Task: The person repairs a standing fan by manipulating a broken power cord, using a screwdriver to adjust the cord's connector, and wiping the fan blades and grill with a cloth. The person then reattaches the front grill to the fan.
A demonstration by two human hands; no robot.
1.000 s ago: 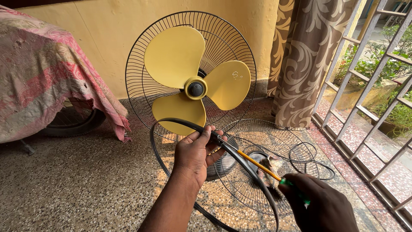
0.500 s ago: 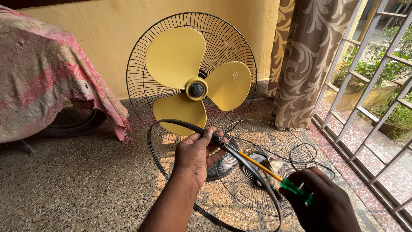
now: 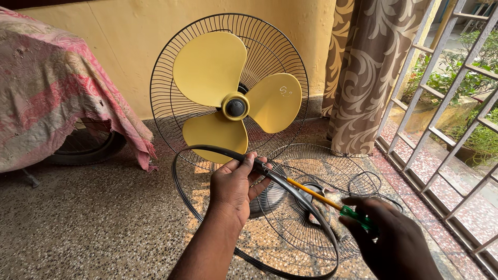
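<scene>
Fan work on a speckled floor, seen from above the hands. Left hand clenched on the far arc of a black rim ring, fingers wrapped over the band, thumb toward the right. Right hand at near right, closed round the green handle of a screwdriver; yellow shaft slanting up and left, tip meeting the ring just beside the left hand's fingers. Ring held tilted, near edge low over the floor, looping left and near. Loose front grille flat on the floor beneath ring and screwdriver, a crumpled rag on it near the shaft. Yellow three-blade fan upright just beyond, backed by its black rear guard against the yellow wall. Patterned curtain far right, barred gate beside it. Pink cloth-covered heap far left.
</scene>
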